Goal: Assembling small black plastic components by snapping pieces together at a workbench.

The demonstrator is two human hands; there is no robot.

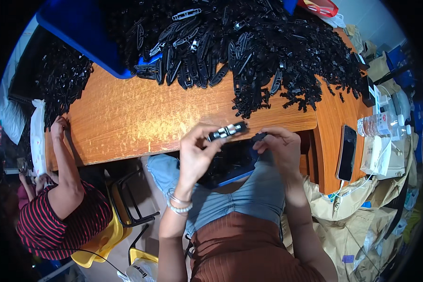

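Between the thumb and fingers of my left hand point(197, 148) is a long black plastic part with silvery metal pieces point(227, 131), tilted up to the right. My right hand point(282, 143) pinches a small dark plastic piece point(258, 137), a short gap away from the long part's right end. Both hands are over my lap at the table's front edge. Beyond them, a big heap of black plastic parts point(197, 56) covers the far side of the table, with long oval frames in the middle and smaller pieces point(296, 84) toward the right.
A blue bin point(75, 33) tips over the wooden table point(127, 113). Under my hands, a blue tray point(230, 176) rests on my lap. A phone point(347, 152) and a water bottle point(376, 125) are at right. A co-worker in a striped shirt point(70, 221) reaches into parts at left.
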